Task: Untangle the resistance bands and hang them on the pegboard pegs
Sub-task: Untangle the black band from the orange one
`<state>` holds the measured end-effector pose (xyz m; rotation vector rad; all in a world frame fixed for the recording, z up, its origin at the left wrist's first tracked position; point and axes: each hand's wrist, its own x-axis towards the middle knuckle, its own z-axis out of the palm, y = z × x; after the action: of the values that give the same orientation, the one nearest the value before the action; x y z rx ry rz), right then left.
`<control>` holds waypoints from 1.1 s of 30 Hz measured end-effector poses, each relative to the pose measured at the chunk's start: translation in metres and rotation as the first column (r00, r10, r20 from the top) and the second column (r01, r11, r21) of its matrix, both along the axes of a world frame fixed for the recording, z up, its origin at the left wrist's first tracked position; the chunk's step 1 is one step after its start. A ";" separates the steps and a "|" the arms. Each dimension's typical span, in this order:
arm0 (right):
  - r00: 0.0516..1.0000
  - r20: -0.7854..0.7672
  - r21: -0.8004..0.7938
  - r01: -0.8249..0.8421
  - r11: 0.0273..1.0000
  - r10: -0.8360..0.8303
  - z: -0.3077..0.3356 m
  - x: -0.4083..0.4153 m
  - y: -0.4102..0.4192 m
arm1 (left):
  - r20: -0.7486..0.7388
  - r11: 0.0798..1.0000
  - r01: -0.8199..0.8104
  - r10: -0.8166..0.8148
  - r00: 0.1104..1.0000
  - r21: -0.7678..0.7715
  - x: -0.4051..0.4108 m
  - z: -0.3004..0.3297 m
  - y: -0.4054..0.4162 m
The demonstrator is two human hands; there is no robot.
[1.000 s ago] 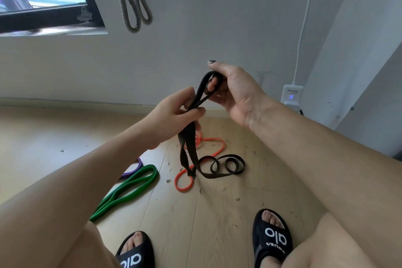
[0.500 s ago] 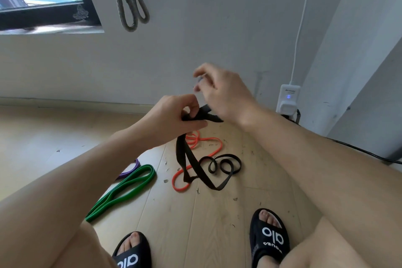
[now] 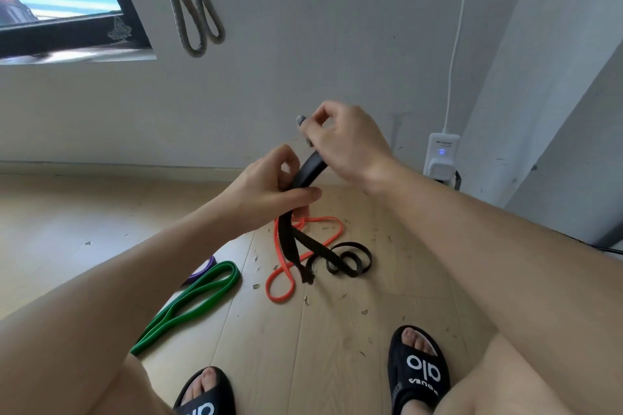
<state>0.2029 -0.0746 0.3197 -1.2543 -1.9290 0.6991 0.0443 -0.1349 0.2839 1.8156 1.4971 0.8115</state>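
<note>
A black resistance band (image 3: 292,239) hangs from both hands down to the wooden floor, where its lower end lies in coils. My left hand (image 3: 269,189) pinches the band between thumb and fingers. Just above and to the right, my right hand (image 3: 347,141) grips the band's upper end. An orange band (image 3: 286,274) lies on the floor under the black one. A green band (image 3: 192,300) lies to the left with a purple band (image 3: 202,271) peeking out behind it. A grey band (image 3: 192,7) hangs on the wall above.
A window (image 3: 60,0) is at the upper left. A white plug adapter (image 3: 441,155) with a blue light sits on the wall at the right, its cable running up. My feet in black slides (image 3: 418,371) stand on the floor, which is strewn with small debris.
My right hand has dropped from holding the band's loop up high to a spot close above my left hand. The band's hanging part has shifted on the floor.
</note>
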 end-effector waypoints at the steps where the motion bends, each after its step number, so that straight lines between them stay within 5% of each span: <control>1: 0.998 -0.057 0.021 0.038 0.999 -0.036 0.002 0.003 0.003 | -0.038 1.000 0.003 -0.003 0.999 0.000 -0.001 -0.002 0.001; 4: 0.982 -0.116 0.052 0.157 0.986 -0.150 0.000 0.021 0.015 | -0.166 0.999 0.040 -0.045 0.985 -0.035 -0.004 -0.005 0.000; 8: 0.973 0.075 0.037 0.216 0.976 -0.218 -0.025 0.046 0.032 | -0.024 0.997 0.047 -0.048 0.999 -0.063 -0.008 0.005 -0.005; 12: 0.983 0.121 -0.008 0.140 0.990 -0.138 -0.036 0.044 0.033 | -0.056 0.995 0.067 -0.071 0.996 -0.070 -0.015 0.001 -0.007; 20: 0.999 -0.045 -0.052 0.027 0.998 -0.029 -0.027 0.031 0.024 | -0.028 0.984 0.094 -0.099 0.995 -0.149 -0.021 -0.003 -0.009; 29: 0.999 -0.027 -0.004 -0.038 0.999 0.038 -0.023 0.023 0.018 | -0.244 0.993 0.075 -0.052 0.968 0.088 -0.014 0.002 -0.008; 33: 0.999 -0.030 0.003 -0.017 1.000 0.017 -0.023 0.025 0.019 | -0.116 0.997 0.080 -0.077 0.990 0.017 -0.013 0.005 -0.011</control>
<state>0.2283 -0.0560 0.2969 -1.2208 -1.9179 0.7202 0.0308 -0.1457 0.2889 1.9536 1.4830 0.6979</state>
